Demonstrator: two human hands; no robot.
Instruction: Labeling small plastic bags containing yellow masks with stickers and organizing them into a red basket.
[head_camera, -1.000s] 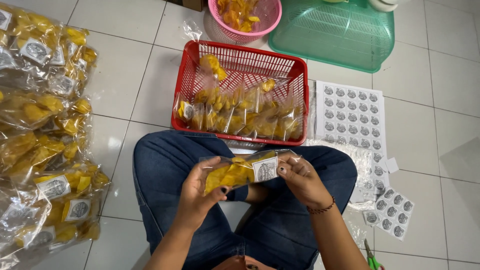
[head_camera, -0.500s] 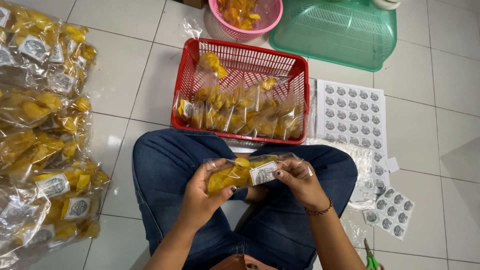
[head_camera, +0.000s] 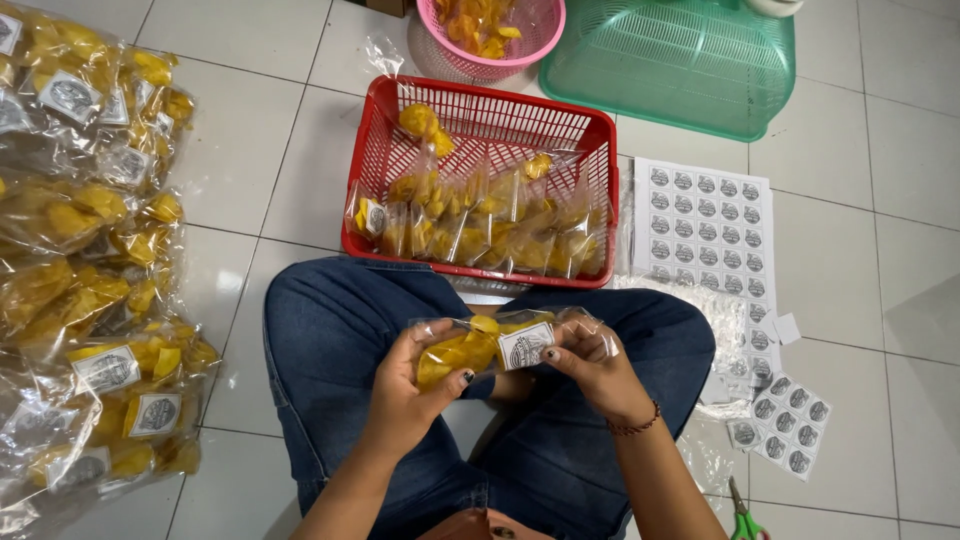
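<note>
Over my lap I hold a clear plastic packet of yellow chips (head_camera: 470, 350) with both hands. My left hand (head_camera: 412, 385) grips its left end. My right hand (head_camera: 590, 365) holds the right end, thumb pressed on a white label sticker (head_camera: 526, 345) on the packet's front. Just beyond my knees stands a red basket (head_camera: 480, 100) with several similar packets lined along its near wall.
A big pile of labelled chip packets (head_camera: 90, 280) lies on the tiled floor at left. A sticker sheet (head_camera: 705, 225) and a smaller one (head_camera: 785, 425) lie at right, with green-handled scissors (head_camera: 742, 520). Behind are a pink basket (head_camera: 495, 30) of loose chips and an upturned green basket (head_camera: 675, 60).
The label, first held at the packet's right end, now lies flat on its front under my right thumb. The packet has shifted slightly.
</note>
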